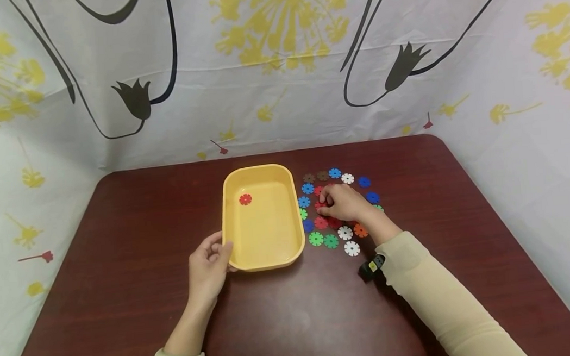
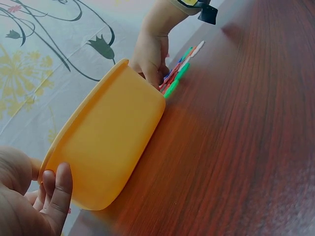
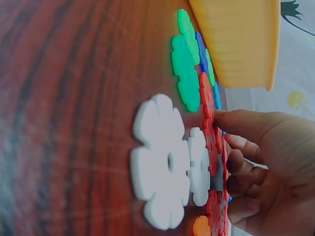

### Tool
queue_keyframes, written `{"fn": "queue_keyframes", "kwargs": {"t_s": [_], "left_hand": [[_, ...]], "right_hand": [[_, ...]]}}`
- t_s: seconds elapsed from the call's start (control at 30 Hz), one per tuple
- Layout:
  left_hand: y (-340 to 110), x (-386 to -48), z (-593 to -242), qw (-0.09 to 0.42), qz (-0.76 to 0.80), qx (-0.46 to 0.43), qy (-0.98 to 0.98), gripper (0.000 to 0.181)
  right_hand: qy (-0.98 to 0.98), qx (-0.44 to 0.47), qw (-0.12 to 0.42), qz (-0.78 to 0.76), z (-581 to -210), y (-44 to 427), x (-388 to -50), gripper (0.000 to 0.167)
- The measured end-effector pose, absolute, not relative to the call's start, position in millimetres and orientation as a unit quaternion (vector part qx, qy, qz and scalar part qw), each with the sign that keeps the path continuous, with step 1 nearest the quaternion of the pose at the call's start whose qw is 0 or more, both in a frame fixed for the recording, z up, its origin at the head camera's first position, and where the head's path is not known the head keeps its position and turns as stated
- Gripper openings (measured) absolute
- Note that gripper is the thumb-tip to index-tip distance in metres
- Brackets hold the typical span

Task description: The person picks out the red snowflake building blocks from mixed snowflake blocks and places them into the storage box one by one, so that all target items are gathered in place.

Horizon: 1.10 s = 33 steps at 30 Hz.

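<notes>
A yellow plastic tray [image 1: 265,261] stands on the table with one red flower-shaped disc [image 1: 245,199] inside. My left hand [image 1: 209,267] grips its near left rim, thumb over the edge and fingers against the outer wall, as the left wrist view also shows. To the right of the tray, my right hand [image 1: 345,202] is low over a spread of notched plastic discs. Its thumb and index finger pinch at a red disc [image 1: 319,205] among other red ones. In the right wrist view, the curled fingers [image 3: 246,174] partly hide the red discs.
Around the right hand lie blue discs [image 1: 364,182], brown discs [image 1: 309,178], green discs [image 1: 331,241], white discs [image 1: 352,248] and an orange disc [image 1: 360,230]. The dark red table [image 1: 137,252] ends at a patterned cloth [image 1: 291,112] behind.
</notes>
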<state>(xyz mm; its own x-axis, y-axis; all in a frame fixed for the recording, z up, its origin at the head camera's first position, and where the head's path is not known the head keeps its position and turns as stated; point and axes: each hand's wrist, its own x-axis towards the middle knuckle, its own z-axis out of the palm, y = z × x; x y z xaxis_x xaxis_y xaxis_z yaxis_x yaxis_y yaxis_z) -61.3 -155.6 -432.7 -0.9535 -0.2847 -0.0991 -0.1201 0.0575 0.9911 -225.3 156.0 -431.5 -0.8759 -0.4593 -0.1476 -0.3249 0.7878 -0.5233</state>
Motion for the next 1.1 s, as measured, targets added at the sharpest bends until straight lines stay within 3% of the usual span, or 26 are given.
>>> {"fn": "queue_keyframes", "kwargs": {"t_s": [0.5, 1.1], "left_hand": [[-156.1, -61.6, -434.8, 0.067, -0.673, 0.135, -0.724, 0.035], [-154.9, -61.1, -434.6, 0.061, -0.671, 0.142, -0.725, 0.036]], "right_hand": [[0.933, -0.196, 0.169, -0.251, -430.8, 156.8, -230.3, 0.027], [0.928, -0.206, 0.135, -0.28, -430.6, 157.7, -223.9, 0.032]]}}
